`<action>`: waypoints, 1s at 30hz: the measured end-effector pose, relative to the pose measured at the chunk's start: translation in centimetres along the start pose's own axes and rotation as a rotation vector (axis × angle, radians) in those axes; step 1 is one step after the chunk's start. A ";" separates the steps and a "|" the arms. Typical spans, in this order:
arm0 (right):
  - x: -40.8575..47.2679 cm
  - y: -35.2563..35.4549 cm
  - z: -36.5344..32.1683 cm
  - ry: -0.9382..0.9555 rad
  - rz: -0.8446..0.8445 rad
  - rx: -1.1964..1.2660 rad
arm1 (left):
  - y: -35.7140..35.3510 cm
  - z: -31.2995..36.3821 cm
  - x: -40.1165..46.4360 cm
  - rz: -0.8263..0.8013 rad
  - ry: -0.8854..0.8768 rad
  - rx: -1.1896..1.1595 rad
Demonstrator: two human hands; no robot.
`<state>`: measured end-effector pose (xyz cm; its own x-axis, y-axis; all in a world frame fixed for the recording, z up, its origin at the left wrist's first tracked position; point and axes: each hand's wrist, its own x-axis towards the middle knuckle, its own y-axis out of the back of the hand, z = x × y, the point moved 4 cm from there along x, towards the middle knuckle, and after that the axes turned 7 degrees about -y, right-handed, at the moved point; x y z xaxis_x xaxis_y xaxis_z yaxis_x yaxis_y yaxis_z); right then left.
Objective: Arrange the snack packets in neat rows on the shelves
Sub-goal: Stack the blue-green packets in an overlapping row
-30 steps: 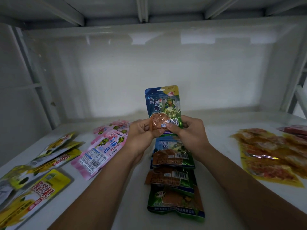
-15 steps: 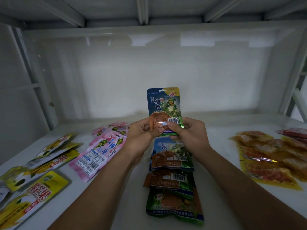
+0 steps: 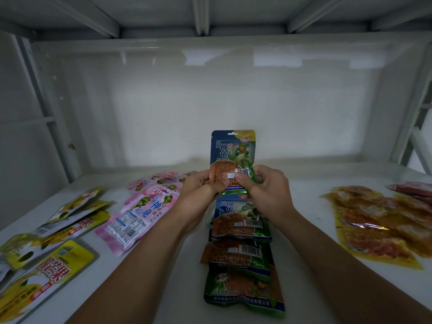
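Two hands, left hand [image 3: 201, 190] and right hand [image 3: 268, 190] pinching blue packet [image 3: 232, 150], white shelf [image 3: 168, 253], metal frame

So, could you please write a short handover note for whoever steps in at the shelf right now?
Left hand and right hand: both pinch the bottom edge of one upright blue-and-green foil snack packet, held above the shelf.
On the white metal shelf: a column of matching blue-and-green packets overlapping below the hands; pink packets overlapping loosely to the left; yellow packets scattered at far left; orange packets piled at right; red packets at far right.
Done: the middle column is started.
Left: lay down the held packet, then straighten the other groups.
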<state>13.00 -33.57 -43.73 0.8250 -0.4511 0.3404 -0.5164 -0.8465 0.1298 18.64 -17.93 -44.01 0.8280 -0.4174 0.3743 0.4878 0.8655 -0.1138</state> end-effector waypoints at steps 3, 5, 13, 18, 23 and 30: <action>-0.1 0.0 -0.2 0.005 -0.012 0.002 | 0.1 -0.2 0.0 0.006 0.023 -0.035; -0.3 -0.1 -0.4 0.002 -0.023 -0.002 | 0.2 -0.1 -0.1 0.011 -0.008 0.003; -0.8 -0.3 -0.9 0.093 0.014 -0.029 | -0.2 0.7 -0.1 0.031 -0.060 0.030; -0.6 -0.2 -1.1 0.094 0.004 0.009 | -0.1 0.6 -0.1 0.060 -0.039 0.060; -0.4 -0.1 -1.0 0.034 -0.019 0.090 | -0.2 0.5 -0.1 0.047 0.014 -0.008; -0.3 -0.2 -0.7 0.052 -0.014 0.049 | -0.1 0.4 0.4 0.085 0.012 -0.036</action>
<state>12.70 -33.06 -43.19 0.8182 -0.4249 0.3874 -0.4922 -0.8658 0.0899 18.83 -18.06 -43.52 0.8698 -0.3465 0.3512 0.4253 0.8874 -0.1780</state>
